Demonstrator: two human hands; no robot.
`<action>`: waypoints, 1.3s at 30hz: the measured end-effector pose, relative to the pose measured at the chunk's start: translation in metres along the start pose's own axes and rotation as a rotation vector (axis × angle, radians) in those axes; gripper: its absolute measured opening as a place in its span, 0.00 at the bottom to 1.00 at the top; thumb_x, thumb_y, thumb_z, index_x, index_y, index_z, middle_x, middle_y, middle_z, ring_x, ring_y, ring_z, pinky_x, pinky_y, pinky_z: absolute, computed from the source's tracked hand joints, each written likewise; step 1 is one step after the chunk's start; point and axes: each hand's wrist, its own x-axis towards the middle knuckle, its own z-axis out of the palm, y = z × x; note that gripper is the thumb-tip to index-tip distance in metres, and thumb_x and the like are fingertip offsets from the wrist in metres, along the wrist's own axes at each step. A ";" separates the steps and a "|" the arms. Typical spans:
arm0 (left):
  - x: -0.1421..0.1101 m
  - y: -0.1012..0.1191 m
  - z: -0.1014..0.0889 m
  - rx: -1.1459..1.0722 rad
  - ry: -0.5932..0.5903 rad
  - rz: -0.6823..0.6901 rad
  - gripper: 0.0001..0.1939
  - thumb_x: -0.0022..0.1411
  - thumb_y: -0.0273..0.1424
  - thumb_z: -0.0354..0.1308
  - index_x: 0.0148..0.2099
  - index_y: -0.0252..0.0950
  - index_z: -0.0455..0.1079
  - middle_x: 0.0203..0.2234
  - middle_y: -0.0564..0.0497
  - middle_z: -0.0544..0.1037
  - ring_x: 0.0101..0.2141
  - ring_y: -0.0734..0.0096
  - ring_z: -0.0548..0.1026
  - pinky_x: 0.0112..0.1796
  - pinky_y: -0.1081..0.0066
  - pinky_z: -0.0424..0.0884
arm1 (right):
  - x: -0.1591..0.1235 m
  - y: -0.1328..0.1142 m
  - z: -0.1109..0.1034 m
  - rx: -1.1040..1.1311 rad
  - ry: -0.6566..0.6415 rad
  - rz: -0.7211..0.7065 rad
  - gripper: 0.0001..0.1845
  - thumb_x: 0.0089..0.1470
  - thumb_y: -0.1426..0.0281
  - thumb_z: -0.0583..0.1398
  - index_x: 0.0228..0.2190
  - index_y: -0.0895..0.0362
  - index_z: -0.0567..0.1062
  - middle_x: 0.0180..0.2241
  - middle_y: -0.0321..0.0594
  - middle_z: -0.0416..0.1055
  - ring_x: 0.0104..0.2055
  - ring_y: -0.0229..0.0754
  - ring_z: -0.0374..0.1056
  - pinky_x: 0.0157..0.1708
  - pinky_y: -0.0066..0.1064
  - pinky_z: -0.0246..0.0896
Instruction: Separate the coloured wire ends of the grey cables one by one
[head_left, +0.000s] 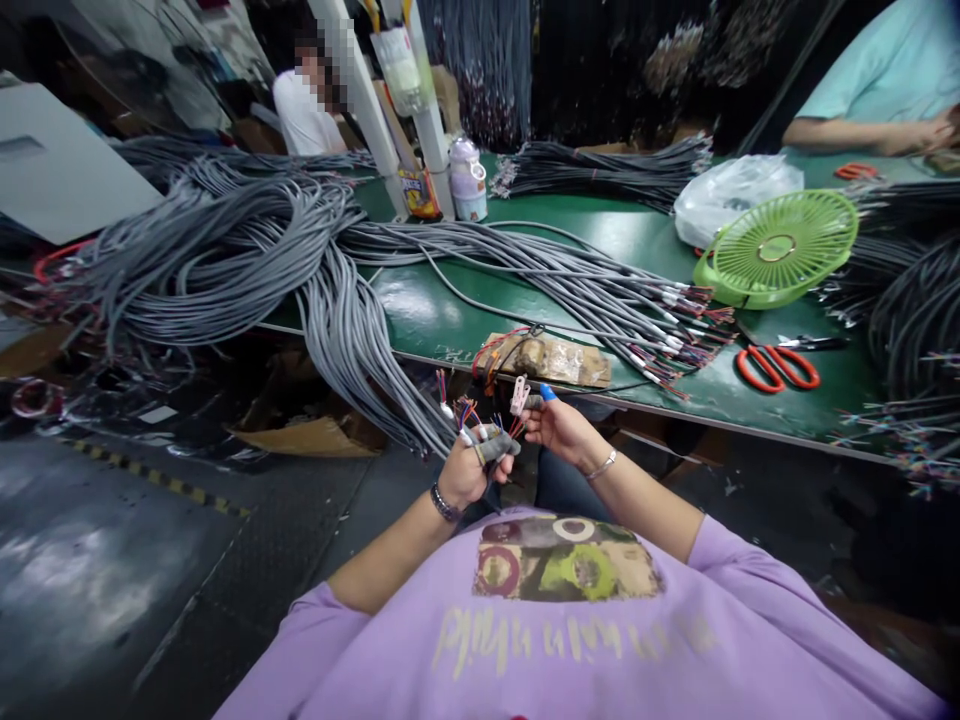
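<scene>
My left hand [469, 470] is closed around the stripped end of a grey cable bundle [409, 405], in front of the bench edge. Short coloured wires [466, 410] and white sleeves stick out above its grey-covered fingers. My right hand [564, 432] is beside it, with a blue cover on one fingertip and a grey one on another. Its curled fingers meet thin reddish wires [517, 427] coming from the left hand; the exact grip is too small to see. A pale pink clip-like piece [519, 395] shows just above these fingertips.
On the green bench [420, 305] lie more grey cables [540, 260], a taped cardboard piece [555, 360] and orange-handled scissors [776, 368]. Beyond are a green fan [784, 245], a plastic bag [731, 195] and a lilac bottle [469, 180]. Two people sit across the bench.
</scene>
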 end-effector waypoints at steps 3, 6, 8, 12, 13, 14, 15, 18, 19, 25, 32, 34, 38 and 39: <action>0.005 0.000 -0.002 -0.008 -0.015 -0.027 0.15 0.48 0.40 0.64 0.27 0.31 0.71 0.13 0.52 0.70 0.12 0.80 0.64 0.13 0.79 0.57 | 0.006 -0.004 0.007 -0.036 -0.094 0.001 0.20 0.51 0.53 0.59 0.31 0.59 0.75 0.25 0.38 0.70 0.23 0.33 0.64 0.25 0.26 0.62; 0.009 0.001 -0.002 -0.026 -0.039 -0.029 0.16 0.46 0.40 0.65 0.26 0.31 0.70 0.13 0.52 0.71 0.11 0.80 0.64 0.12 0.79 0.55 | 0.009 0.001 0.013 -0.094 -0.118 -0.128 0.19 0.46 0.54 0.63 0.27 0.59 0.74 0.23 0.34 0.68 0.21 0.31 0.60 0.23 0.25 0.59; 0.012 0.000 -0.003 -0.036 -0.049 -0.031 0.16 0.46 0.39 0.66 0.26 0.31 0.70 0.14 0.52 0.71 0.11 0.80 0.64 0.12 0.79 0.55 | 0.011 0.005 0.015 -0.168 -0.027 -0.270 0.20 0.44 0.53 0.64 0.23 0.58 0.73 0.20 0.33 0.65 0.20 0.31 0.57 0.22 0.24 0.55; 0.016 -0.002 -0.004 -0.039 -0.048 -0.046 0.16 0.44 0.40 0.66 0.26 0.32 0.69 0.15 0.51 0.73 0.12 0.80 0.64 0.11 0.79 0.55 | 0.013 0.012 0.015 -0.295 0.146 -0.469 0.25 0.47 0.47 0.58 0.24 0.58 0.75 0.21 0.36 0.68 0.22 0.32 0.57 0.23 0.25 0.53; 0.017 -0.001 -0.003 -0.035 -0.047 -0.050 0.17 0.44 0.41 0.66 0.26 0.32 0.69 0.15 0.51 0.73 0.12 0.80 0.64 0.11 0.79 0.55 | 0.014 0.013 0.016 -0.280 0.132 -0.456 0.26 0.48 0.46 0.57 0.25 0.58 0.75 0.22 0.37 0.68 0.22 0.33 0.57 0.23 0.25 0.53; 0.017 -0.001 -0.002 -0.027 -0.049 -0.055 0.18 0.43 0.42 0.66 0.26 0.32 0.69 0.14 0.51 0.72 0.11 0.80 0.64 0.11 0.78 0.55 | 0.015 0.013 0.016 -0.241 0.100 -0.419 0.27 0.48 0.45 0.57 0.26 0.58 0.75 0.22 0.37 0.68 0.22 0.33 0.57 0.23 0.25 0.54; 0.017 0.000 -0.001 -0.019 -0.054 -0.060 0.18 0.43 0.42 0.66 0.25 0.31 0.69 0.13 0.51 0.72 0.11 0.80 0.63 0.11 0.78 0.55 | 0.016 0.012 0.017 -0.186 0.062 -0.368 0.27 0.47 0.45 0.57 0.27 0.58 0.75 0.22 0.37 0.68 0.22 0.33 0.57 0.23 0.26 0.55; 0.018 0.001 0.002 -0.008 -0.068 -0.064 0.19 0.41 0.43 0.67 0.25 0.31 0.69 0.11 0.52 0.70 0.10 0.80 0.62 0.11 0.78 0.54 | 0.018 0.010 0.021 -0.009 -0.010 -0.240 0.26 0.46 0.47 0.60 0.28 0.59 0.75 0.22 0.36 0.67 0.21 0.33 0.57 0.22 0.26 0.56; 0.019 0.002 0.002 -0.007 -0.072 -0.065 0.19 0.41 0.43 0.67 0.25 0.31 0.69 0.11 0.52 0.70 0.10 0.80 0.62 0.11 0.78 0.54 | 0.018 0.009 0.022 0.033 -0.012 -0.224 0.25 0.46 0.48 0.61 0.28 0.59 0.75 0.21 0.36 0.67 0.21 0.33 0.57 0.22 0.26 0.56; 0.022 -0.005 0.001 -0.019 -0.083 -0.072 0.17 0.44 0.41 0.66 0.25 0.31 0.69 0.11 0.52 0.70 0.10 0.80 0.63 0.12 0.78 0.55 | 0.024 0.010 0.023 0.155 0.008 -0.216 0.22 0.46 0.52 0.63 0.27 0.60 0.76 0.18 0.34 0.65 0.19 0.31 0.55 0.21 0.25 0.55; 0.025 -0.009 -0.001 -0.052 -0.091 -0.062 0.15 0.44 0.39 0.66 0.25 0.31 0.70 0.12 0.52 0.70 0.11 0.79 0.63 0.12 0.79 0.56 | 0.024 0.013 0.022 0.199 -0.011 -0.205 0.23 0.46 0.50 0.62 0.28 0.60 0.76 0.19 0.34 0.65 0.20 0.31 0.57 0.23 0.24 0.58; 0.023 -0.008 -0.001 -0.056 -0.086 -0.054 0.15 0.44 0.39 0.66 0.26 0.31 0.70 0.12 0.52 0.70 0.11 0.79 0.63 0.12 0.79 0.56 | 0.020 0.011 0.022 0.209 -0.026 -0.158 0.25 0.47 0.48 0.59 0.29 0.59 0.75 0.20 0.34 0.66 0.20 0.32 0.59 0.23 0.25 0.59; 0.015 -0.008 0.000 -0.032 -0.051 -0.022 0.15 0.46 0.39 0.66 0.26 0.31 0.70 0.13 0.52 0.71 0.11 0.80 0.64 0.12 0.79 0.57 | 0.011 0.004 0.021 0.183 -0.078 -0.055 0.29 0.51 0.45 0.53 0.32 0.59 0.75 0.24 0.37 0.69 0.22 0.33 0.62 0.23 0.27 0.61; 0.011 -0.008 0.001 -0.022 -0.037 -0.009 0.15 0.47 0.39 0.65 0.26 0.31 0.70 0.13 0.52 0.71 0.12 0.79 0.64 0.13 0.79 0.58 | 0.010 0.003 0.020 0.172 -0.091 -0.043 0.29 0.52 0.46 0.53 0.33 0.59 0.75 0.25 0.38 0.70 0.22 0.33 0.62 0.24 0.26 0.61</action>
